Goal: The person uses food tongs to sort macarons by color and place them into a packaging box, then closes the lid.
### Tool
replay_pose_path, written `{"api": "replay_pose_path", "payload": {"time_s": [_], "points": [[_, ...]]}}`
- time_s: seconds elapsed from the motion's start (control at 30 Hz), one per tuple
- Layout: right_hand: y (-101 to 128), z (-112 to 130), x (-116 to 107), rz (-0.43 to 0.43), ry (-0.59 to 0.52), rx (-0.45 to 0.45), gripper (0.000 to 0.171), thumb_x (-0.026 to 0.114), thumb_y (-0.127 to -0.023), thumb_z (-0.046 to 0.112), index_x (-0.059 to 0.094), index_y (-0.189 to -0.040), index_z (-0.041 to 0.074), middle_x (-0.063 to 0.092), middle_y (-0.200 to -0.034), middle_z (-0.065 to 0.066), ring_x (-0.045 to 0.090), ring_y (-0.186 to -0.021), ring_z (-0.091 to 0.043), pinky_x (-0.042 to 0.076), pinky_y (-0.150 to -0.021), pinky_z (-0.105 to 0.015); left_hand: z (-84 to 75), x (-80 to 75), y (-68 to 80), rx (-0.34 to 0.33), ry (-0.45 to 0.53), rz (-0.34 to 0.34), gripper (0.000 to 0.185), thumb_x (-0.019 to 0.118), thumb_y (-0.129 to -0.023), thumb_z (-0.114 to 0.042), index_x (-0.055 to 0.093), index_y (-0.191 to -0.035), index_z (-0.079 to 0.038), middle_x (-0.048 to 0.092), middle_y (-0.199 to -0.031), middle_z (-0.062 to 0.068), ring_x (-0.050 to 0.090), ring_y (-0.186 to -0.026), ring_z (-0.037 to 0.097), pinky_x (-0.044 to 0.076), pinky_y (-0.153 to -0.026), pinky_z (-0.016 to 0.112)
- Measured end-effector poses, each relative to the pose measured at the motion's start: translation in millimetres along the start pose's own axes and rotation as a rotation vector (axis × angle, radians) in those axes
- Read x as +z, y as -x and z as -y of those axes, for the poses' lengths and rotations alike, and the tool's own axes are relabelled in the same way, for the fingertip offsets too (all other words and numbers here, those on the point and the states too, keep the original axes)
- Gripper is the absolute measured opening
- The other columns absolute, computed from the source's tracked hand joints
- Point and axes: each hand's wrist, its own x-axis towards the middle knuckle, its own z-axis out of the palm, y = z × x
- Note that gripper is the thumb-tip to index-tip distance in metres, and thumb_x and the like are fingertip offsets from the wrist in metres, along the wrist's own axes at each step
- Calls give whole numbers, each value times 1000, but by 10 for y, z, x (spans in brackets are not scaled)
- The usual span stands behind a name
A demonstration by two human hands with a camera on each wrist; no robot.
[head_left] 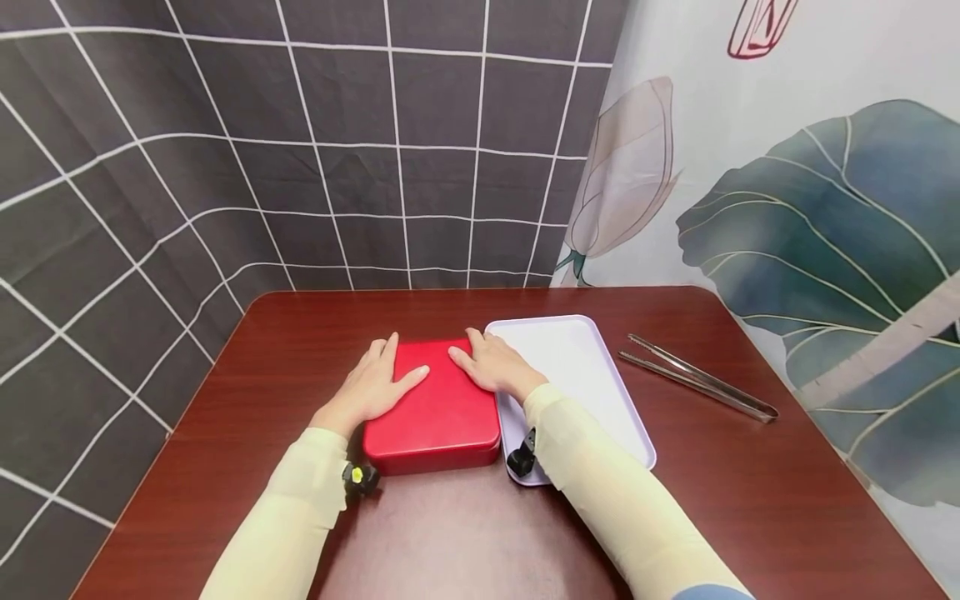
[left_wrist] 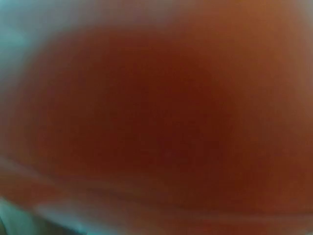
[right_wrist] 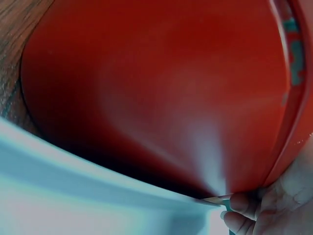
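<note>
A closed-looking red box [head_left: 438, 408] with a lid stands on the table between both hands. My left hand [head_left: 369, 388] grips its left side, thumb across the top and fingers along the far left edge. On the opposite side, my right hand [head_left: 495, 365] holds the box, its thumb on the top near the right edge. In the right wrist view, fingertips of that hand bend in at a corner of the red box [right_wrist: 161, 88]. Greenish patches show along the seam under the lid there. The left wrist view is a reddish blur.
A white tray [head_left: 577, 358] lies against the box's right side, partly under my right forearm. Farther right, metal tongs [head_left: 701, 383] rest on the brown wooden table [head_left: 750, 492]. Behind the table hang a dark checked curtain [head_left: 337, 167] and a leaf-patterned cloth [head_left: 847, 250].
</note>
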Motion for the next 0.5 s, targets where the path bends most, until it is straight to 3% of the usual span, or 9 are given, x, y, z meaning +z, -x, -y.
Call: {"api": "replay_pose_path", "payload": {"time_s": [0.33, 0.5], "points": [[2, 63, 8, 14, -65, 23, 75, 41, -94, 59, 22, -154, 17, 39, -149, -15, 34, -137, -36, 31, -109, -52, 98, -49, 8, 6, 32, 3, 94, 52, -87, -65, 16, -154, -10, 27, -150, 16, 35, -132, 36, 42, -98, 58], [39, 24, -85, 29, -76, 14, 75, 37, -96, 58, 18, -155, 17, 37, -150, -15, 32, -139, -33, 28, -111, -50, 136, -132, 12, 36, 15, -3, 89, 49, -90, -60, 16, -154, -8, 27, -151, 18, 31, -135, 38, 36, -102, 60]]}}
